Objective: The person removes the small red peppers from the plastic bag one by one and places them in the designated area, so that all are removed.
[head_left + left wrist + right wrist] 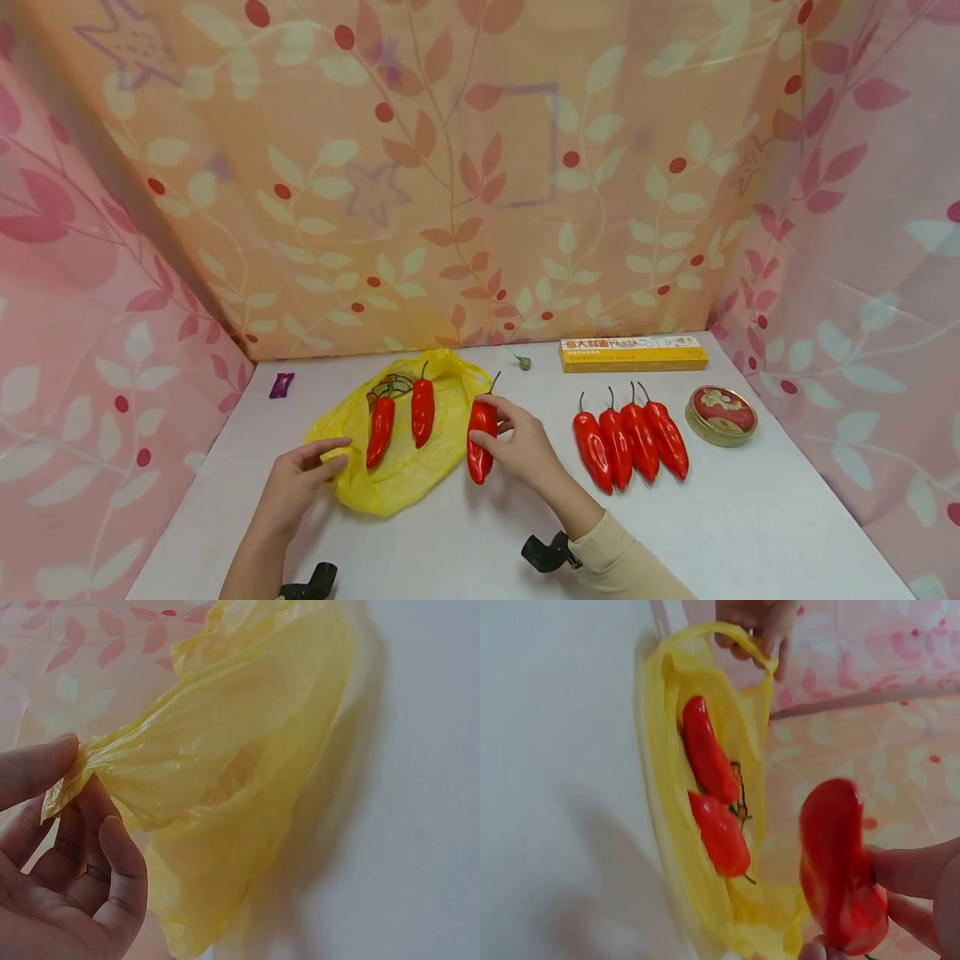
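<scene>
The left hand (300, 485) pinches a yellow plastic bag (390, 497); the right hand (527, 446) grips a red chili pepper (481, 471) by its edge. Inside, dark lines (395, 384) beside two chilies (423, 414) are unclear. Floral sheets (450, 208) border the white tabletop (442, 554).

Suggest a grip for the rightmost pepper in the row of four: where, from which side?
I'd pinch the rightmost pepper across its near half, coming from above on the person's side. Its tip splays away from the next pepper, likely leaving finger room, while their stem ends crowd together.
</scene>
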